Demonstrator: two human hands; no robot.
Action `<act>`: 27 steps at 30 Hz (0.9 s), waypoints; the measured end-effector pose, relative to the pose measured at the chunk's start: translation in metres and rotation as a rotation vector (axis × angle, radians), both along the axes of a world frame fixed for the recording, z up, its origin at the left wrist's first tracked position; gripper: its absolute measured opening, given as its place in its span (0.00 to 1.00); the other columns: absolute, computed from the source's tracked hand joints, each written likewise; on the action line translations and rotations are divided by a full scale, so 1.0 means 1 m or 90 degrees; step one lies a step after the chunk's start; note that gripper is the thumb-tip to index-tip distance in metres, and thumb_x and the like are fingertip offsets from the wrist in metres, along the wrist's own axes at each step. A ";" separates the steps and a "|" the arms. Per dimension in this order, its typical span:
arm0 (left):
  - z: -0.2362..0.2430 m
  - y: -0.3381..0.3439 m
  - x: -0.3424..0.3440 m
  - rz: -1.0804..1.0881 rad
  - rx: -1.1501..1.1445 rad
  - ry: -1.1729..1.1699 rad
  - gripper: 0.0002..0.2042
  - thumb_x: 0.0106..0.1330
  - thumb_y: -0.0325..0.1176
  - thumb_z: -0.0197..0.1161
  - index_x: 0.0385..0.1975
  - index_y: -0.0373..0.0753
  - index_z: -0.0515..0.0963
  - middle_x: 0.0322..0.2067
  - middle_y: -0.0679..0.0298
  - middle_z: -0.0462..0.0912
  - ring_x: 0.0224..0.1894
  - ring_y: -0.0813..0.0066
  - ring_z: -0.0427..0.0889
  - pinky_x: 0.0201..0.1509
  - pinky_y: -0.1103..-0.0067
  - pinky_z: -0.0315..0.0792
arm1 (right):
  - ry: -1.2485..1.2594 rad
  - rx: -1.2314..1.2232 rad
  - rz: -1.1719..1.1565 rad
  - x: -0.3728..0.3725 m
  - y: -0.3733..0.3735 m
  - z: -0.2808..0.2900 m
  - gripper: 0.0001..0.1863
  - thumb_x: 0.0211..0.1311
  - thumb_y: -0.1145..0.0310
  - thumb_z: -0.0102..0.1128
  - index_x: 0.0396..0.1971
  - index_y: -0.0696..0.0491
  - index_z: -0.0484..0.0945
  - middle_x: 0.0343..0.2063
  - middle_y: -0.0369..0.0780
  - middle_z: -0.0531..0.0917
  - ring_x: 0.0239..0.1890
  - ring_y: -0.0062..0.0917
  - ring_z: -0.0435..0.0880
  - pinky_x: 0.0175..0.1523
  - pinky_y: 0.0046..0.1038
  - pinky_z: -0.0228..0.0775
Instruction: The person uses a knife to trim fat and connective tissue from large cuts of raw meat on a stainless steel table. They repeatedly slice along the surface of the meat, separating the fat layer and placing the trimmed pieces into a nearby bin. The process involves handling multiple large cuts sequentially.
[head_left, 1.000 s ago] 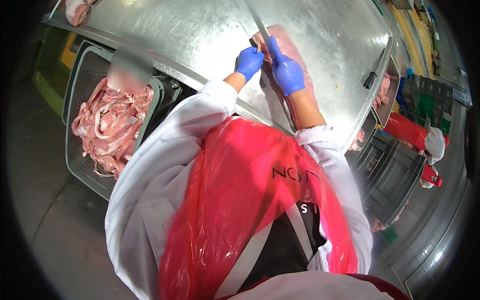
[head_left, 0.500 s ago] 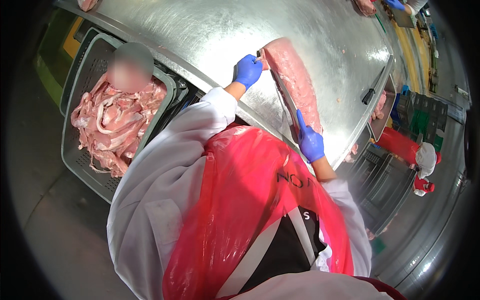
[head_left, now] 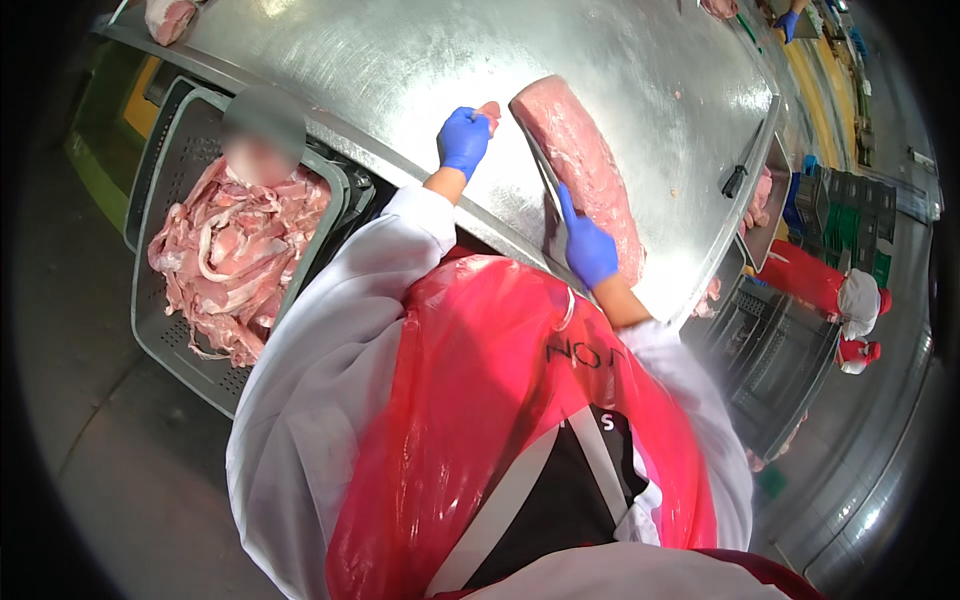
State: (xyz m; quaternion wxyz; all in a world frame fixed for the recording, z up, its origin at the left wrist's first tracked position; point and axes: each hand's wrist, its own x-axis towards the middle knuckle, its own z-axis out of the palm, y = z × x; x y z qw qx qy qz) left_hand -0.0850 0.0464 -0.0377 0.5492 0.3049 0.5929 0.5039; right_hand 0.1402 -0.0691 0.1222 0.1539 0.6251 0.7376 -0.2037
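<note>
Risk: blade could slip on the wet meat and run toward the left hand (head_left: 464,140), which sits just beside the cut end. Right hand (head_left: 590,250), fingers clenched on the knife (head_left: 548,185), blade along the near side of the long pork cut (head_left: 585,170) on the steel desk (head_left: 400,60). Left arm extended, fingers pinching a small meat scrap (head_left: 489,110).

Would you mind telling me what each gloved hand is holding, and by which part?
The right hand holds a knife by its handle, blade along the long meat cut. The left hand pinches a small meat scrap by its end.
</note>
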 end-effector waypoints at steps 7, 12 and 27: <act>0.183 -0.055 -0.066 0.061 0.144 0.112 0.07 0.74 0.34 0.61 0.37 0.37 0.79 0.28 0.70 0.81 0.27 0.85 0.76 0.28 0.86 0.69 | 0.252 0.066 -0.045 0.108 -0.090 -0.010 0.40 0.66 0.73 0.54 0.76 0.40 0.52 0.31 0.53 0.84 0.31 0.48 0.86 0.38 0.45 0.76; 0.271 -0.110 -0.143 0.183 0.242 0.294 0.07 0.74 0.32 0.61 0.43 0.35 0.80 0.34 0.67 0.83 0.32 0.84 0.77 0.36 0.84 0.71 | 0.363 0.093 -0.256 0.146 -0.103 0.013 0.40 0.67 0.75 0.54 0.77 0.42 0.51 0.32 0.51 0.86 0.34 0.45 0.88 0.41 0.36 0.77; 0.223 -0.102 0.022 -0.471 0.528 0.873 0.25 0.54 0.41 0.69 0.50 0.35 0.77 0.50 0.47 0.79 0.57 0.45 0.76 0.62 0.58 0.68 | 0.533 0.237 -0.465 0.243 -0.143 -0.022 0.40 0.67 0.74 0.53 0.77 0.42 0.50 0.40 0.47 0.86 0.40 0.30 0.88 0.45 0.27 0.75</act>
